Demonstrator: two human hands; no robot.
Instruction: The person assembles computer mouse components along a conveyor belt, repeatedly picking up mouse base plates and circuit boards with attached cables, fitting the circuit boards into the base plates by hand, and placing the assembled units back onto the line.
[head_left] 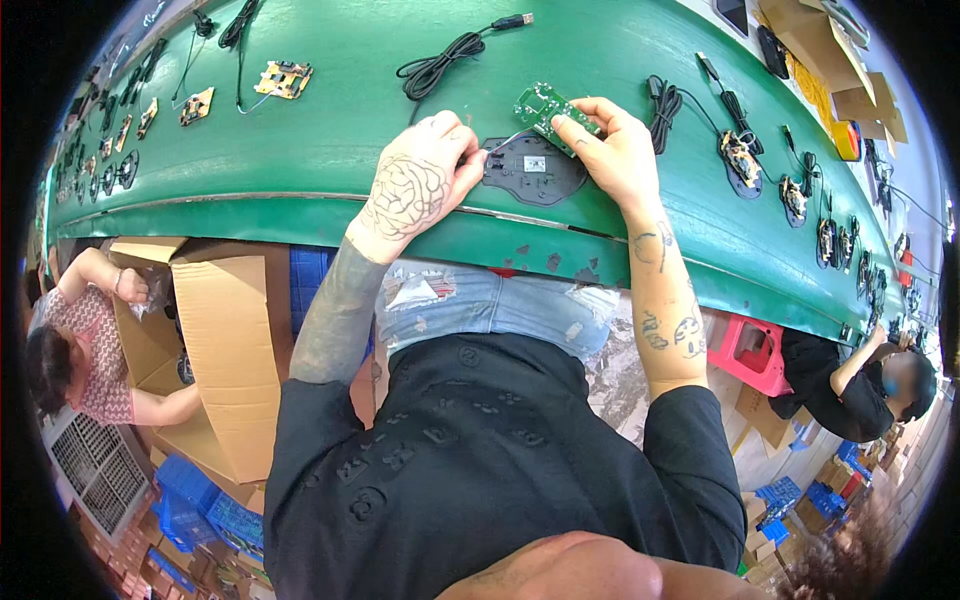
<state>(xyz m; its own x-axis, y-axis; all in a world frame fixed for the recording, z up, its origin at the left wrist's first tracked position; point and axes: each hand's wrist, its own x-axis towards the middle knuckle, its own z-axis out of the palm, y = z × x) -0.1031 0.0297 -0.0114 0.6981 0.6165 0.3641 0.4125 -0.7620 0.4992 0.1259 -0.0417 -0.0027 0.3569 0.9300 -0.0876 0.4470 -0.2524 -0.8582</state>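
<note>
My right hand (618, 152) grips a green circuit board (545, 108) between thumb and fingers, tilted above the green work surface. My left hand (430, 165) is closed in a pinch at the end of a thin grey lead (508, 140) that runs to the board. Beneath the board lies a black plastic base shell (535, 185) with a pale square label inside it. A coiled black USB cable (445, 68) rests beyond my left hand, and its lower end passes behind that hand.
Circuit boards with leads (284, 80) lie along the green belt (350, 110) to the left. Cabled shells (740, 160) line the right. A person with an open cardboard box (225, 350) is at left; another sits at right near a pink stool (748, 355).
</note>
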